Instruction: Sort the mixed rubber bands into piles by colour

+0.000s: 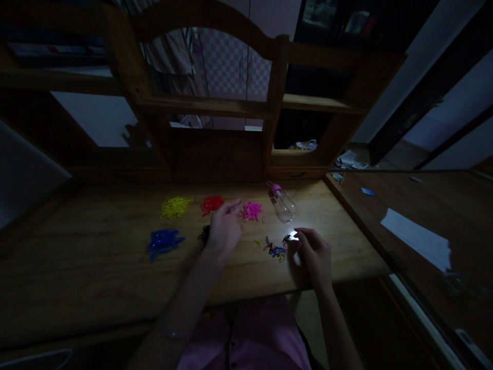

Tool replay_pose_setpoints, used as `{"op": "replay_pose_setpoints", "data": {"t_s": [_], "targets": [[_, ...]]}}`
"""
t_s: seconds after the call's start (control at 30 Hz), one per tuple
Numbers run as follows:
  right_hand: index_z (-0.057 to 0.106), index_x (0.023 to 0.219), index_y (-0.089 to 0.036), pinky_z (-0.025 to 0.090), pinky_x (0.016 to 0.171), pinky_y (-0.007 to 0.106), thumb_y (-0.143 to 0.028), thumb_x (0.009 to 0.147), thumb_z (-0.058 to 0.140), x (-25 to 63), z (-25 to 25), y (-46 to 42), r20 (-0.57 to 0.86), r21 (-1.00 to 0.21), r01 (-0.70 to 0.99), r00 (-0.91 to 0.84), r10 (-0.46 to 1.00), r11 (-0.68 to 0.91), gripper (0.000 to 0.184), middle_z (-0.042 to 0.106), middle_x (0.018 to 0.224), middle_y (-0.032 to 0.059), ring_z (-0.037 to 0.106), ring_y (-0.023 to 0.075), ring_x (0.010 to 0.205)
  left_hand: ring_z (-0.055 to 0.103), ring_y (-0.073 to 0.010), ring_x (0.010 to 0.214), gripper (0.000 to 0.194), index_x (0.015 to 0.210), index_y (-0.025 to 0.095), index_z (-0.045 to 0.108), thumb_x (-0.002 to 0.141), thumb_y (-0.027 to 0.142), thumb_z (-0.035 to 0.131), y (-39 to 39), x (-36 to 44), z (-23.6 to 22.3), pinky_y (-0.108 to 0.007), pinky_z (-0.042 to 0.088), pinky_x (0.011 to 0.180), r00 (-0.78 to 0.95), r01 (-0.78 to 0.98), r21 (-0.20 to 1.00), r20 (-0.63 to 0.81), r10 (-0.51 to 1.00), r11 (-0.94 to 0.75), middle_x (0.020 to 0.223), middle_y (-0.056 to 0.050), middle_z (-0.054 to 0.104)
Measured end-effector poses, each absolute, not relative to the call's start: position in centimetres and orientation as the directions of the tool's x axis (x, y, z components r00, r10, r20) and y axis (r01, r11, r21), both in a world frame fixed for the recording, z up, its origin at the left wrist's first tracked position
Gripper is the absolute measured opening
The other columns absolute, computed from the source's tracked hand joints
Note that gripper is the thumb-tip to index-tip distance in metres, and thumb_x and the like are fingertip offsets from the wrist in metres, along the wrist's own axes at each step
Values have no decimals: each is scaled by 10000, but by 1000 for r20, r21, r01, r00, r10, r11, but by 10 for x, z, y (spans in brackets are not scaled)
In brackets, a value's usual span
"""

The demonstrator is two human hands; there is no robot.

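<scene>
My left hand (226, 226) hovers between the red rubber bands (211, 204) and the pink rubber bands (252, 211), fingertips at the pink pile's left edge. Its fingers are drawn together; whatever they hold is hidden. Partly behind this hand lie black rubber bands (204, 234). My right hand (315, 253) is closed in a pinch beside a small mixed-colour pile of rubber bands (277, 251). A black band (286, 238) lies close to its fingertips, but I cannot make out what is pinched. Farther left are yellow rubber bands (175, 207) and blue rubber bands (164, 242).
A clear bottle with a pink cap (283, 202) lies behind my right hand. The wooden desk (103, 272) has a shelved hutch (215, 110) at its back. On the brown surface to the right are white papers (418, 239) and a blue card (367, 191).
</scene>
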State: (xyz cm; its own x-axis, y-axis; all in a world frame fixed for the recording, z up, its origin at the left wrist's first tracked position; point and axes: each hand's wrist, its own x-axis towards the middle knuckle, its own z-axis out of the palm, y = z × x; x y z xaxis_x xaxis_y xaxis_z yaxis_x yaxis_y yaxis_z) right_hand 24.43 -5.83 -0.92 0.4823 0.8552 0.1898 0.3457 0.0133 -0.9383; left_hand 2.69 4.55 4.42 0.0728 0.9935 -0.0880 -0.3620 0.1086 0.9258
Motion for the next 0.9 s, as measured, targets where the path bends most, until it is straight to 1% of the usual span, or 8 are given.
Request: {"op": "replay_pose_setpoints", "data": {"t_s": [0.07,0.1,0.17,0.23,0.33,0.5,0.67,0.9], "targets": [[702,967,-192,499,741,316,-387,873,597,244,-10,-58,176,-941,339,476,862,6,240,726,930,59,663,210,834,561,-223,1174,264,993,202,653,805,207,468,42,13,43,-383,407,1038,35,-158,987,39,999,-33,1158,-78,656],[701,968,-193,501,735,315,-389,873,597,244,-11,-58,169,-942,335,471,866,2,242,727,929,60,664,211,832,582,-222,1126,275,986,205,659,799,182,459,41,7,42,-374,413,1016,46,38,991,125,991,-127,1124,-71,668],[701,963,-192,504,720,316,-399,871,596,243,-11,-57,162,-943,332,467,869,-3,250,729,922,63,667,214,821,628,-234,966,279,891,201,676,799,150,417,40,-5,38,-372,450,918,161,433,858,229,960,-277,977,-74,695],[701,966,-190,507,709,318,-412,867,598,243,-12,-57,162,-941,339,464,871,-6,264,731,916,65,669,217,809,641,-236,811,283,750,208,673,783,124,405,41,-10,31,-358,469,815,285,618,713,190,940,-332,804,-68,694],[701,974,-188,510,705,319,-427,864,597,243,-12,-57,168,-937,348,460,872,-3,283,732,914,69,671,219,810,632,-224,710,253,664,211,662,742,93,453,43,-6,18,-337,473,765,382,643,671,135,914,-368,695,-54,678],[695,983,-185,514,718,322,-427,873,587,244,-13,-58,171,-939,343,458,872,5,287,729,908,66,672,222,825,609,-244,995,316,906,197,689,769,64,439,50,7,13,-363,439,945,463,606,646,187,866,-464,1009,-87,683],[697,970,-193,507,739,318,-394,881,588,244,-13,-58,164,-941,338,461,872,-1,245,727,909,56,671,213,826,594,-247,1041,348,1011,206,671,844,76,393,43,13,16,-385,432,971,488,580,643,217,845,-500,1064,-93,649],[701,966,-196,501,749,320,-377,876,595,245,-11,-58,161,-940,340,458,874,-5,228,724,909,51,666,215,839,545,-239,1001,122,931,214,606,874,142,525,22,23,6,-368,448,898,645,533,605,160,747,-591,1014,-63,597]]}}
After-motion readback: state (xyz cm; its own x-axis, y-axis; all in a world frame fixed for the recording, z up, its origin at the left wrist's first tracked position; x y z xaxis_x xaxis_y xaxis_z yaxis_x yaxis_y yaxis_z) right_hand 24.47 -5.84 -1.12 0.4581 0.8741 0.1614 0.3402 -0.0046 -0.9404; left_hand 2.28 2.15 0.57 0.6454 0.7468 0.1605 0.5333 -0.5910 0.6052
